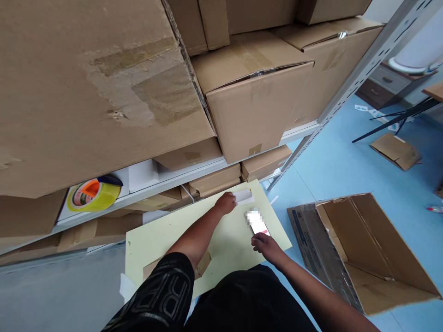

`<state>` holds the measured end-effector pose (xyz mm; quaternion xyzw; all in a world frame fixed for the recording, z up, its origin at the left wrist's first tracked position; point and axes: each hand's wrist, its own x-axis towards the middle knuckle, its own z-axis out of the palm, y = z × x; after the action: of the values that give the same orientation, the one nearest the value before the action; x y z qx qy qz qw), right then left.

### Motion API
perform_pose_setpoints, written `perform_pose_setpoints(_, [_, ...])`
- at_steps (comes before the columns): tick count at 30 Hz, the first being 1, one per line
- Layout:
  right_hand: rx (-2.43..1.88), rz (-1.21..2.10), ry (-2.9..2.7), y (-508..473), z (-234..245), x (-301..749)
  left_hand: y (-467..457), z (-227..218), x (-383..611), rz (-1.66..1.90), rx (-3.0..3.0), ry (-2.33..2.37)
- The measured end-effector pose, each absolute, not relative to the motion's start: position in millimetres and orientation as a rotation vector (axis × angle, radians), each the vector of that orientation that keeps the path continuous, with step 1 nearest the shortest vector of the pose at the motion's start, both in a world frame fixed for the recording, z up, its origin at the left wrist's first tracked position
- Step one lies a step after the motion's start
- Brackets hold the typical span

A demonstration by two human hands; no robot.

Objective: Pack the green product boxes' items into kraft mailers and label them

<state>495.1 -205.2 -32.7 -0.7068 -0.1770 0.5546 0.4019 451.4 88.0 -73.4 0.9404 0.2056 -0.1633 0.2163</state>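
Note:
My left hand (225,203) reaches to the far side of a pale yellow board (162,240). Its fingers are closed at the left end of a small flat whitish packet (244,196) lying there; what the packet is, I cannot make out. My right hand (267,247) is closed around the near end of a phone (258,223), whose bright screen faces up and is partly blurred out. Close to my left forearm lies a piece of brown cardboard (204,263), mostly covered by the arm.
Shelves with large cardboard boxes (256,106) stand in front. A roll of yellow tape (109,196) sits on the shelf (175,176) at left. To the right, an open cardboard box (391,286) rests on the blue floor, with flattened cardboard (396,150) farther back.

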Motion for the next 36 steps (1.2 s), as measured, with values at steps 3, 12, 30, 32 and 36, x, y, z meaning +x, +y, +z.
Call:
perform_pose_setpoints(3, [-1.829,1.377,-0.471,-196,-32,504,83,-74,446,-0.361,2.54,0.663])
perform_pose_setpoints(12, [-2.224,0.977,-1.038,-130,-28,539,64,-65,442,-0.266,2.296,1.111])
perform_pose_setpoints(30, [-2.509,0.741,-1.723,-19,-81,526,90,-16,405,-0.034,1.606,1.309])
perform_pose_setpoints(32, [-2.511,0.716,-1.745,-17,-85,527,97,-19,413,-0.09,1.637,1.382])
perform_pose_setpoints(36, [-2.475,0.675,-1.803,-18,-92,527,100,-32,411,-0.176,1.554,1.522])
